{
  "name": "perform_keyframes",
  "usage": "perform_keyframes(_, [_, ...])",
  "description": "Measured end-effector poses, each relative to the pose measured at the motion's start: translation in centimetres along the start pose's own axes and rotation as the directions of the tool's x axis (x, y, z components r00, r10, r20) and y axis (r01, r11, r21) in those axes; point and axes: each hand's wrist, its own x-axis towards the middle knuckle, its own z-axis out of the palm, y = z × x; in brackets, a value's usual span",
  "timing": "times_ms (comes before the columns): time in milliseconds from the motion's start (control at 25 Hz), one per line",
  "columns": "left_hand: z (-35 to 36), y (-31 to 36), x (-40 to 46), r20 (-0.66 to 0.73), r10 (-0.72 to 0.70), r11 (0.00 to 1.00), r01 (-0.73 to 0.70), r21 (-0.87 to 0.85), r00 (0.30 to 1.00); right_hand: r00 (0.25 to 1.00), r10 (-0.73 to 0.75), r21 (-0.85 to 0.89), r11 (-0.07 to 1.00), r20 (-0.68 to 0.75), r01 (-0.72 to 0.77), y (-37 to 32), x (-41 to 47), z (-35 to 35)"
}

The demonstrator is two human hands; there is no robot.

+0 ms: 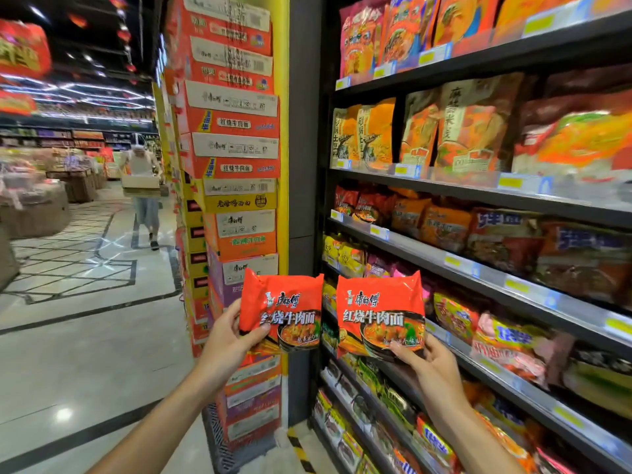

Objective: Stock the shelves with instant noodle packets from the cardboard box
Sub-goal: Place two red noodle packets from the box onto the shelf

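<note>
My left hand (pixel 229 340) grips the lower left corner of a red instant noodle packet (pixel 284 309) held upright. My right hand (pixel 424 362) grips the bottom edge of a second red noodle packet (pixel 379 314) beside it. Both packets are raised in front of the left end of the dark shelves (pixel 478 268), which run along the right and are filled with noodle bags. The cardboard box the packets came from is not in view.
A tall stack of noodle cartons (pixel 236 148) stands against a yellow pillar just left of the shelves. Open tiled floor (pixel 85 336) lies to the left. A person carrying a box (pixel 143 186) walks in the aisle far back.
</note>
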Motion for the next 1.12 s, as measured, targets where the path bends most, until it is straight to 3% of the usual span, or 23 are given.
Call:
perform_keyframes(280, [-2.1, -5.6, 14.5, 0.006, 0.059, 0.998, -0.059, -0.017, 0.998, 0.999, -0.005, -0.043, 0.999, -0.033, 0.003, 4.2, 12.8, 5.0])
perform_keyframes(600, [-4.4, -8.5, 36.5, 0.176, 0.144, 0.988, -0.133, -0.074, 0.974, 0.977, -0.076, -0.077, 0.995, -0.2, 0.062, 5.0, 26.7, 13.0])
perform_keyframes(1120, [5.7, -9.3, 59.6, 0.228, 0.403, 0.913, -0.408, -0.029, 0.886, 0.915, -0.234, -0.139, 0.97, -0.328, 0.199, 5.0, 44.0, 11.3])
